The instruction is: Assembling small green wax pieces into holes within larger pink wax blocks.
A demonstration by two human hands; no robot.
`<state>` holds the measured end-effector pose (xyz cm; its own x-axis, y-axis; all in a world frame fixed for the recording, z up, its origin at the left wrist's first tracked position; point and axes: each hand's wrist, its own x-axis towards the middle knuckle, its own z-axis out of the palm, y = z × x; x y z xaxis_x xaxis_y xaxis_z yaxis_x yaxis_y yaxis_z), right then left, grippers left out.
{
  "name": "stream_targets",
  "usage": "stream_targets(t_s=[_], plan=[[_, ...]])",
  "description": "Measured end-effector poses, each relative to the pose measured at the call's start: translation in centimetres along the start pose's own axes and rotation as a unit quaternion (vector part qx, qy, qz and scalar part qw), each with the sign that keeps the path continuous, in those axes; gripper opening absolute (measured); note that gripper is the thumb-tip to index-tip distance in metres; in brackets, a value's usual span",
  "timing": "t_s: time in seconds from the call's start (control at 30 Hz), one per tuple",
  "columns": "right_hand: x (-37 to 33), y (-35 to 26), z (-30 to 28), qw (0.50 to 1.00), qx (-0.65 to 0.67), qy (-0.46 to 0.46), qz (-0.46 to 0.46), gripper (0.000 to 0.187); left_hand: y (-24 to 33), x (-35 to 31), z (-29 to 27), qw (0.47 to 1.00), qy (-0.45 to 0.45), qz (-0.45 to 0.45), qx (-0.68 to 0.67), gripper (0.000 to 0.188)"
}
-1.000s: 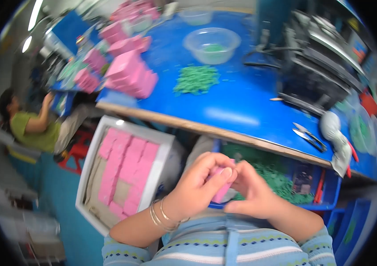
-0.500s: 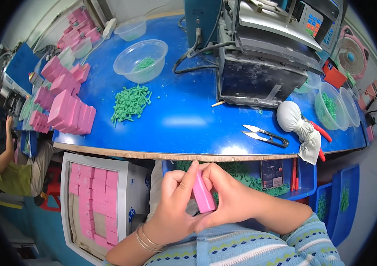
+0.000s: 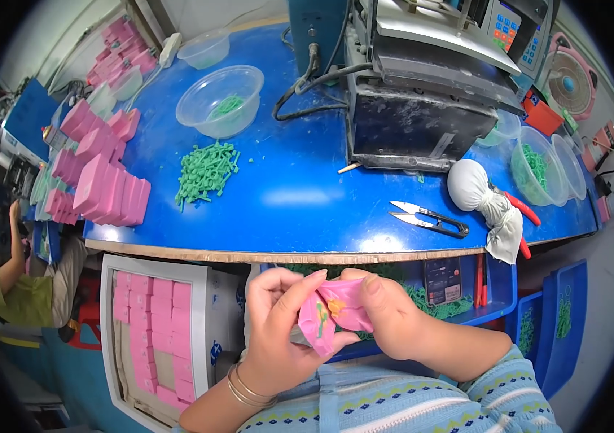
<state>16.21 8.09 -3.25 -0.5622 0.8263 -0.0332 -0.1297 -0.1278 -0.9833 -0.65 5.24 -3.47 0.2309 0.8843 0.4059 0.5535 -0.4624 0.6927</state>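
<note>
Just in front of the table's wooden edge, I hold a pink mold (image 3: pixel 310 336) pulled apart along its middle, its inner faces turned up. Green and yellow bits show inside the opening. My left hand (image 3: pixel 274 321) grips the left part between thumb and fingers. On the other side, my right hand (image 3: pixel 402 321) is closed on the right part, its thumb pressed on top. Some of the right fingers are hidden behind the mold. Below both hands is an open blue drawer (image 3: pixel 500 297) with green pieces in it.
A heap of green pieces (image 3: pixel 206 173) lies on the blue table near a clear bowl (image 3: pixel 190 119). Pink molds (image 3: pixel 112 191) stand stacked at left. Thread snips (image 3: pixel 433 219), a cloth-wrapped ball (image 3: pixel 468 186) and a black machine (image 3: pixel 415 123) are at right. A person (image 3: pixel 25 289) sits far left.
The pink mold was closed and upright between both hands. Now it is spread open, showing green and yellow inside. My right hand has turned over its right side.
</note>
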Motion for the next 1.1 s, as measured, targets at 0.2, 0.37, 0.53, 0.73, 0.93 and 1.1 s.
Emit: stream_targets(t_s=[0.2,0.37,0.53,0.73,0.93,1.1], plan=[[-0.4,-0.3,0.2,0.996,0.047,-0.028,0.072,0.038,-0.7,0.2,0.1,0.909,0.020,-0.102,-0.403,0.070],[-0.8,0.5,1.4,0.963,-0.003,-0.171,0.208,0.034,-0.7,-0.2,0.3,0.584,0.062,-0.199,-0.785,0.056],[-1.0,0.1,1.1,0.959,-0.230,-0.159,0.051,0.038,-1.0,-0.3,-0.4,0.565,0.025,-0.294,-0.770,0.056],[0.8,-2.4,-0.5,0.918,-0.323,0.005,-0.232,0.048,0.1,-0.3,-0.6,0.607,0.009,-0.348,-0.715,0.050],[2.9,-2.6,-0.3,0.903,-0.315,-0.082,-0.282,0.026,0.8,-0.3,-0.8,0.675,0.027,-0.369,-0.638,0.043],[2.2,-2.8,-0.1,0.900,-0.316,-0.089,-0.285,0.014,0.3,0.0,-0.5,0.703,0.066,-0.358,-0.611,0.029]])
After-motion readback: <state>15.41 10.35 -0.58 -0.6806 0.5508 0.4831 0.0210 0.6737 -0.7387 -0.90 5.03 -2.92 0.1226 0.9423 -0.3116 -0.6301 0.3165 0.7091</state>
